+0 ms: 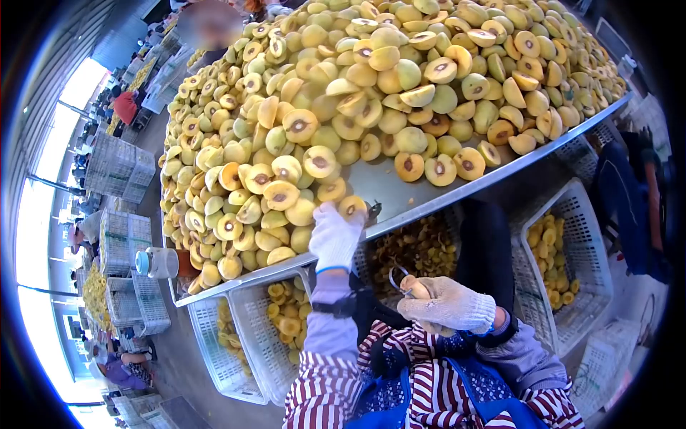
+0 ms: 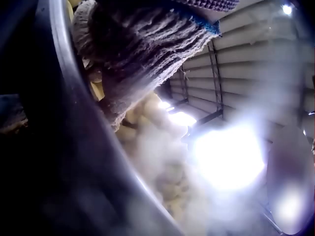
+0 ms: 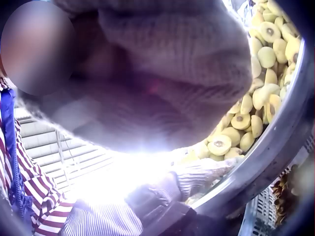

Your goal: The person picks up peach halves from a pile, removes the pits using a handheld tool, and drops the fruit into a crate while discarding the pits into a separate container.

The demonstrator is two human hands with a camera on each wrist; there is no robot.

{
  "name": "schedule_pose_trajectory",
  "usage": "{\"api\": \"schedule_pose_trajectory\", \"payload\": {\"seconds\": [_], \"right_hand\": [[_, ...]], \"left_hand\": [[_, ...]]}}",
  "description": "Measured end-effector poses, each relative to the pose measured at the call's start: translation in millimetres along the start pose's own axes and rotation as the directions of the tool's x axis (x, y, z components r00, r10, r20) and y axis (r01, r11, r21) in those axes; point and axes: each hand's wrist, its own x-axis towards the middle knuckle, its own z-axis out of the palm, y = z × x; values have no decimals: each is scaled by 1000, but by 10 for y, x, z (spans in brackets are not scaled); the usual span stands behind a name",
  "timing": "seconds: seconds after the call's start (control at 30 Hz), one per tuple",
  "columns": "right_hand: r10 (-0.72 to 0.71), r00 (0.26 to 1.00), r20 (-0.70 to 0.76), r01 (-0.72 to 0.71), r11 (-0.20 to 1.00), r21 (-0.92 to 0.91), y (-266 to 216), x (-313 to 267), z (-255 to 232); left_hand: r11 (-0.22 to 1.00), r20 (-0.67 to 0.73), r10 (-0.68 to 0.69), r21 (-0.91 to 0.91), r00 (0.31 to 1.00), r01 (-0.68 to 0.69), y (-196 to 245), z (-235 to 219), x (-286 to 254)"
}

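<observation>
The gloved left hand [image 1: 334, 239] reaches over the metal rim [image 1: 421, 208] of the tray, its fingertips at a yellow fruit half [image 1: 351, 206] low in the pile; whether they grip it is unclear. Its ribbed glove [image 2: 142, 49] hangs over the rim in the left wrist view, fingertips mostly hidden. Lower right of it, in front of the body, the gloved right hand [image 1: 449, 306] curls round the light handle [image 1: 416, 287] of a small tool with a metal loop [image 1: 397, 277]. That glove [image 3: 162, 73] fills the upper right wrist view, hiding the tool.
Halved fruits [image 1: 300, 125] are heaped across the tray. Beneath its near edge stand white crates [image 1: 250, 343] with fruit pieces, another crate [image 1: 593, 286] on the right, and a heap of brownish scraps [image 1: 414, 250] between. A bottle [image 1: 157, 263] stands beside the tray's left corner.
</observation>
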Motion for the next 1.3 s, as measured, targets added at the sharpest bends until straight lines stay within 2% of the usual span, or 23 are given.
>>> {"api": "schedule_pose_trajectory", "payload": {"seconds": [0.03,0.13,0.17,0.23,0.27,0.3,0.37,0.5,0.53,0.63,0.8,0.87,0.97,1.0,1.03,1.1,1.13,1.17,1.23,1.27,1.3], "right_hand": [[1,999,-32,-1,1000,-1,17,-4,-25],[-61,997,-53,66,993,97,41,-14,-34],[-78,996,-48,83,989,122,62,-2,-22],[-72,992,-107,83,991,103,-39,-34,9],[-67,988,-139,81,992,100,-62,-45,19],[-85,982,-166,103,989,105,-52,-39,14],[-127,969,-214,151,983,103,-54,-19,-1],[-172,945,-279,181,983,7,-120,-34,1],[-181,941,-284,188,982,-4,-95,-28,3],[-225,928,-297,224,974,-36,-2,18,10],[-342,882,-324,306,939,-159,117,38,35],[-296,921,-253,301,953,-20,149,-9,72],[-224,965,-136,241,962,129,72,-119,59],[-200,975,-97,213,965,154,87,-120,-5],[-180,982,-57,187,967,175,88,-123,-39],[-256,961,-109,274,939,210,75,-129,11],[-293,948,-128,315,923,221,76,-150,26],[-328,933,-144,354,907,227,69,-172,37],[-255,941,-221,307,919,248,-1,-208,47],[-219,941,-257,286,922,260,-38,-220,39],[-245,922,-301,326,910,257,-50,-232,12]], "left_hand": [[999,3,-23,27,1000,23,70,121,73],[982,-13,149,-112,989,-149,119,268,165],[961,67,131,-254,989,-110,94,275,127],[858,212,134,-514,968,-6,195,12,18],[459,212,289,-886,934,59,119,85,-12],[316,207,323,-943,924,101,60,145,-93],[7,172,378,-983,910,183,200,-152,-395],[-86,107,386,-985,916,151,288,-234,-701],[-36,84,377,-994,922,105,329,-280,-777],[13,52,421,-999,906,51,364,-395,-961],[-66,33,338,-996,941,58,471,-423,-1193],[-62,17,316,-997,948,39,518,-470,-1277],[160,-19,453,-982,891,-102,434,-474,-1116],[217,9,415,-972,910,-89,463,-526,-1139],[172,-74,411,-972,909,-157,501,-538,-1162],[86,-231,391,-955,891,-285,575,-499,-1230],[-29,-227,462,-970,857,-241,542,-450,-1202],[-104,-139,426,-989,894,-105,574,-466,-1235],[-262,51,368,-952,928,156,671,-577,-1324],[-123,120,408,-975,905,184,541,-532,-1259],[15,147,451,-987,880,157,432,-517,-1226]]}}
